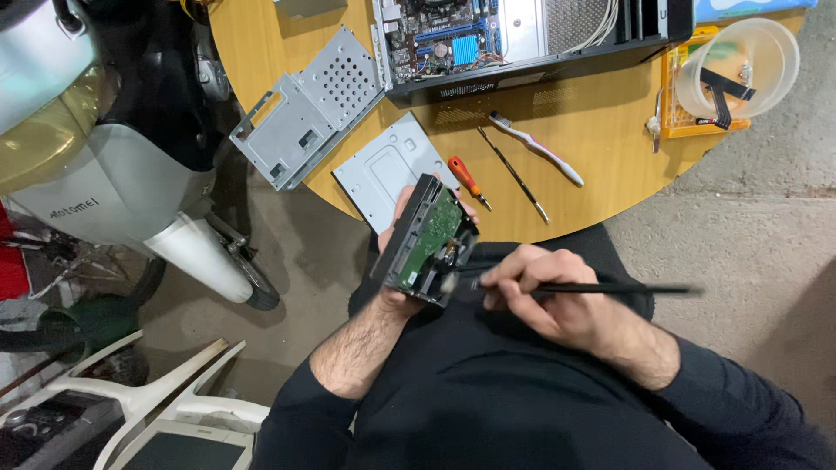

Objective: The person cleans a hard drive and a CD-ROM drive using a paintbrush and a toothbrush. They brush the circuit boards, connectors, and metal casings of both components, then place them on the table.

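As seen from the head camera: a person seated at the edge of a round wooden table (601, 148) works over their lap.
Left hand (402, 261): closed around a hard drive (425, 245), fingers wrapped over its far edge, holding it tilted on its side with the green circuit board facing right.
Right hand (557, 296): fingers pinched shut on a thin black brush (592, 287), its pale tip touching the drive's lower corner.
Hard drive position: off the table, held just in front of its near edge, above the person's dark clothing.
On the table: a grey metal plate (383, 170) just beyond the drive, a perforated drive cage (305, 109) hanging over the left rim, an orange-handled screwdriver (467, 179), a slim metal rod (514, 174) and a white toothbrush (535, 148) lying near one another.
Far edge: an open computer case (522, 35) with its motherboard exposed; a clear plastic tub (740, 65) to the right.
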